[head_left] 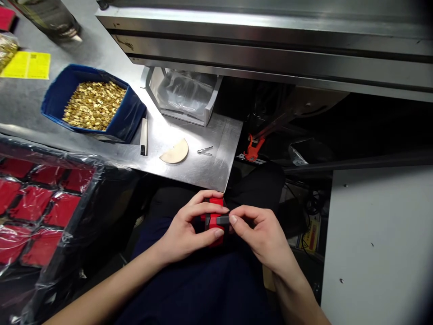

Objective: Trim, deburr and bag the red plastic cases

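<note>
Above my lap, my left hand [198, 221] is closed around a red and black plastic part [215, 222], fingers on its far side and thumb on its near side. My right hand [255, 230] pinches at the part's right end, thumb against forefinger. Whether a small piece sits in that pinch is hidden by the fingertips. On the metal bench beyond lie a pale half-round piece [175, 152], a nail clipper [204, 150] and a short light-coloured tool with a black end [144, 136].
A blue bin [54, 106] of small brass pieces and a grey bin [207, 115] with clear plastic bags stand on the bench [219, 140]. At left, a plastic-lined crate [94, 180] holds several red parts. A metal beam [270, 49] crosses above; a grey panel [382, 216] is at right.
</note>
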`<state>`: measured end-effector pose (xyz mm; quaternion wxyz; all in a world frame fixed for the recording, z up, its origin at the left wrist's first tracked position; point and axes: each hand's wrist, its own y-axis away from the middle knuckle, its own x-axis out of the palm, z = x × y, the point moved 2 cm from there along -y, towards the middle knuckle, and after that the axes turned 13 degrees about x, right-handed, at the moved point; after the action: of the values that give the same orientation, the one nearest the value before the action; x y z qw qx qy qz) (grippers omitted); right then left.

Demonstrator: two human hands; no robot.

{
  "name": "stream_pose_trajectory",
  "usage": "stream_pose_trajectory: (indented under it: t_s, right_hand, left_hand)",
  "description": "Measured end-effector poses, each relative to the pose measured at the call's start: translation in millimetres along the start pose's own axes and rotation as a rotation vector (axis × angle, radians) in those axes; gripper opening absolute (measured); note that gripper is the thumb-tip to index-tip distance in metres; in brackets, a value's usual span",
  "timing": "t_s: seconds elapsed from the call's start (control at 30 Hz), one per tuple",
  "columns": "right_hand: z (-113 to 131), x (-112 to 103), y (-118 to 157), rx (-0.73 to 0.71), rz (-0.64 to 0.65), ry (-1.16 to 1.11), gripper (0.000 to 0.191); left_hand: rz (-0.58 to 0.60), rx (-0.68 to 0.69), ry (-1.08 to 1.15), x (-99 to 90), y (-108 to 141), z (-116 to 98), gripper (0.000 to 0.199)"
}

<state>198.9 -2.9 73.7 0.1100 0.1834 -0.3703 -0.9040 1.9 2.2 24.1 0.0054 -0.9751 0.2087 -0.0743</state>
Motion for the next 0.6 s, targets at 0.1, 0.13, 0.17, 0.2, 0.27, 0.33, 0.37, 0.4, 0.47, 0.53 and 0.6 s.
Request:
stream_pose_trajectory:
  t_s: [0.1,0.13,0.17,0.2,0.27,0.33,0.37,0.4,0.47,0.53,0.6]
  right_hand:
    - [-8.8,-3.0,-8.1,0.017,-0.252,0.219,0.013]
    - [-13.7,-5.0,-11.1,0.031,-0.337,0.288,0.013]
    - [-19.3,-7.3,-13.9,0.047,-0.404,0.340,0.015]
    - [-25.1,-9.8,-16.2,0.062,-0.452,0.367,0.020]
    - [-35.5,-14.1,-18.1,0.053,-0.508,0.345,0.025]
    - [-41.0,-15.6,-16.1,-0.015,-0.503,0.236,0.019]
    - [-41.6,-14.4,-14.2,-0.049,-0.453,0.161,0.016]
    - [-40.8,-12.0,-11.8,-0.074,-0.383,0.082,0.015]
    - [-35.1,-5.5,-6.3,-0.122,-0.266,-0.056,0.015]
    - [-25.4,1.4,-1.3,-0.213,-0.197,-0.118,0.015]
    - [-15.8,6.8,1.6,-0.314,-0.154,-0.124,0.014]
  left_hand:
    - [-0.014,-0.031,0.005,-0.8,0.4,1.3,0.032]
    - [-0.024,-0.041,0.014,-1.4,0.3,1.4,0.032]
    - [-0.033,-0.049,0.022,-2.2,0.0,1.5,0.031]
    - [-0.041,-0.054,0.026,-3.1,-0.3,1.7,0.031]
    - [-0.052,-0.056,0.027,-4.9,-0.8,2.4,0.031]
    - [-0.054,-0.048,0.035,-6.1,-1.0,4.0,0.032]
    - [-0.052,-0.042,0.042,-6.4,-1.1,5.0,0.033]
    - [-0.046,-0.037,0.054,-6.5,-1.1,6.0,0.033]
    - [-0.025,-0.038,0.102,-5.9,-1.1,7.8,0.033]
    - [0.012,-0.043,0.173,-4.4,-1.0,8.8,0.033]
    - [0.050,-0.048,0.243,-2.6,-0.5,9.1,0.034]
